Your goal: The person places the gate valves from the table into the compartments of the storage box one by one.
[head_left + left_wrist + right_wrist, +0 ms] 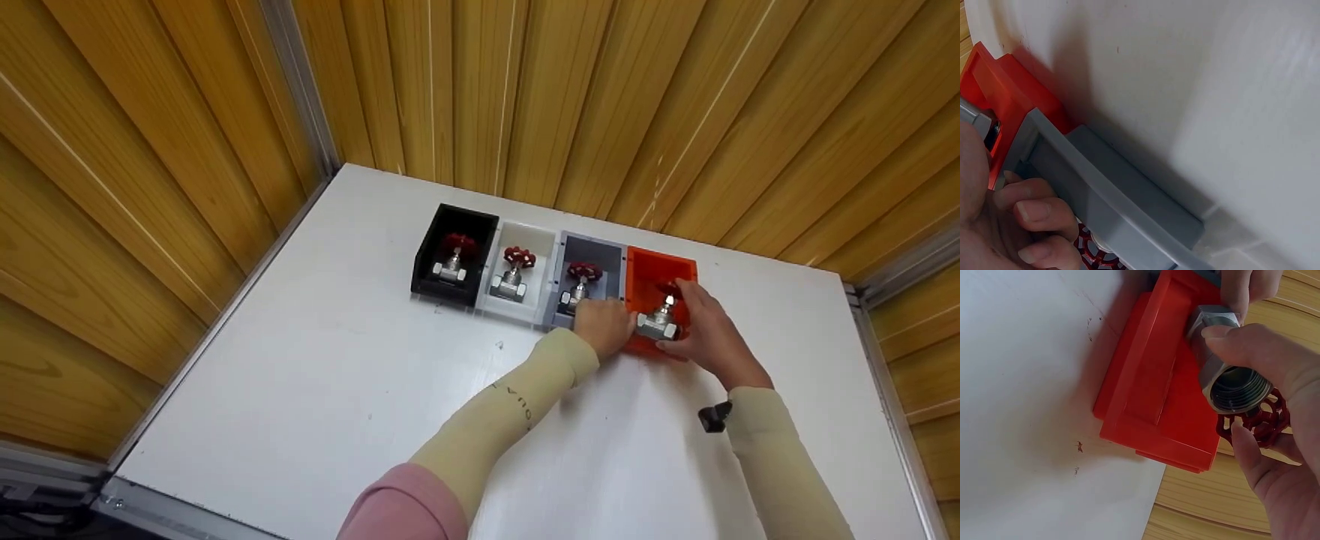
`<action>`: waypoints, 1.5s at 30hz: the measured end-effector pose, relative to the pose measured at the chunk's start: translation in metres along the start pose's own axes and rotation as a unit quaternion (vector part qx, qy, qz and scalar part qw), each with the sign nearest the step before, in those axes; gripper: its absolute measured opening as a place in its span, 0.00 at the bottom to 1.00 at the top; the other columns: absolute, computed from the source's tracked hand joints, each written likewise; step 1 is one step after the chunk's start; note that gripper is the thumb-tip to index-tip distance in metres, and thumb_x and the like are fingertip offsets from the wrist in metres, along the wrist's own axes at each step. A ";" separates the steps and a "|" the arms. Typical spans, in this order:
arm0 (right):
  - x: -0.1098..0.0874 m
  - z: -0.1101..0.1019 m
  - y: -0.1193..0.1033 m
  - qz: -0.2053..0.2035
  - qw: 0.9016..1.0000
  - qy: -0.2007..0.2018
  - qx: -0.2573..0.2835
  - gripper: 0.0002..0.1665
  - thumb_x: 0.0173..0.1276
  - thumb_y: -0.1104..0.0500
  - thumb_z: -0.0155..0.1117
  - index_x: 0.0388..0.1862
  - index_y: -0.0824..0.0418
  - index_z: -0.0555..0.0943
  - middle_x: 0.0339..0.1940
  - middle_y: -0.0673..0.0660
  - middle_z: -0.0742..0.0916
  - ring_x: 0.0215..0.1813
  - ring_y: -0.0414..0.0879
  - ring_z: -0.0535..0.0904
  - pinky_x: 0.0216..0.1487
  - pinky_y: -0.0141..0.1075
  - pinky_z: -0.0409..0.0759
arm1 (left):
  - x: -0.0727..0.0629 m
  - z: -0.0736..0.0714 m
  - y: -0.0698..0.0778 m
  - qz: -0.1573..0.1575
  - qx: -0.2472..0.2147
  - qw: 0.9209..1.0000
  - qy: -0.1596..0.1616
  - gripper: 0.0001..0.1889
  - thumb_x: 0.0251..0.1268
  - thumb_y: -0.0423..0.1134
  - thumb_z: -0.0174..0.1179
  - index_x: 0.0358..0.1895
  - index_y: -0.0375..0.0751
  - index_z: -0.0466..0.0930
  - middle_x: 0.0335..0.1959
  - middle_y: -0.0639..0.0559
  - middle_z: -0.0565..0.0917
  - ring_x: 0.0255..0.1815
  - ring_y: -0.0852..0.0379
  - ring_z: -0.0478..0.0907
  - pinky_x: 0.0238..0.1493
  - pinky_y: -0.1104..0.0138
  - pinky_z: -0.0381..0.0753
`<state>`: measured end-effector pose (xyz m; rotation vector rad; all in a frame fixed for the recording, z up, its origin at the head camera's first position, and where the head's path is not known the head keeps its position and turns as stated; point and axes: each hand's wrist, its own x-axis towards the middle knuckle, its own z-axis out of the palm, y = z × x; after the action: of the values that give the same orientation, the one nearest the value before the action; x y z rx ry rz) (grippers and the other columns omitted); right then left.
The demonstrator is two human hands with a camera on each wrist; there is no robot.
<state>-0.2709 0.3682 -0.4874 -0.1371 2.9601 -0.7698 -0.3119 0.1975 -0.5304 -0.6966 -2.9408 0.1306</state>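
Observation:
A steel gate valve with a red handwheel (657,324) is over the orange-red bin (646,262), its threaded opening facing the camera in the right wrist view. My right hand (709,334) grips it, thumb (1224,333) along the metal body and fingers around the handwheel (1264,424). From the other side my left hand (604,326) reaches to the valve's opposite end with curled fingers (1044,216), beside the corner of the grey bin (1123,185). Another valve (577,289) sits in that grey bin, close to the left knuckles and partly covered.
A black bin (427,251) and a white bin (487,292) continue the row to the left, holding one valve (450,271) and another valve (510,285). The row stands on a white table (315,360), with wood-patterned walls (525,97) behind it.

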 end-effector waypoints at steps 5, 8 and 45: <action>0.005 0.000 0.002 0.003 1.000 -0.005 0.004 0.65 0.47 0.63 0.80 0.77 0.59 0.47 0.74 0.67 0.62 0.71 0.66 0.58 0.61 0.62 0.69 | -0.001 -0.002 -0.002 0.003 -0.004 1.000 -0.007 0.26 0.76 0.60 0.33 0.30 0.56 0.80 0.28 0.63 0.82 0.27 0.63 0.81 0.26 0.68 0.76; 0.009 0.000 0.003 0.004 1.000 -0.008 0.008 0.65 0.48 0.63 0.79 0.78 0.59 0.47 0.74 0.67 0.62 0.71 0.67 0.57 0.61 0.62 0.69 | 0.000 -0.001 -0.002 0.004 -0.005 1.000 -0.014 0.27 0.77 0.60 0.32 0.30 0.56 0.80 0.28 0.63 0.81 0.28 0.63 0.81 0.26 0.68 0.76; 0.041 0.006 0.012 0.041 0.996 -0.077 0.022 0.64 0.51 0.59 0.78 0.79 0.59 0.47 0.76 0.65 0.60 0.73 0.67 0.56 0.65 0.62 0.65 | 0.002 0.001 -0.001 0.000 -0.004 0.999 -0.037 0.26 0.76 0.60 0.32 0.32 0.55 0.79 0.29 0.63 0.80 0.28 0.63 0.80 0.25 0.69 0.75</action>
<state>-0.3121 0.3712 -0.5012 -0.0696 2.7836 -0.7747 -0.3147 0.1975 -0.5313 -0.7074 -3.0127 0.1478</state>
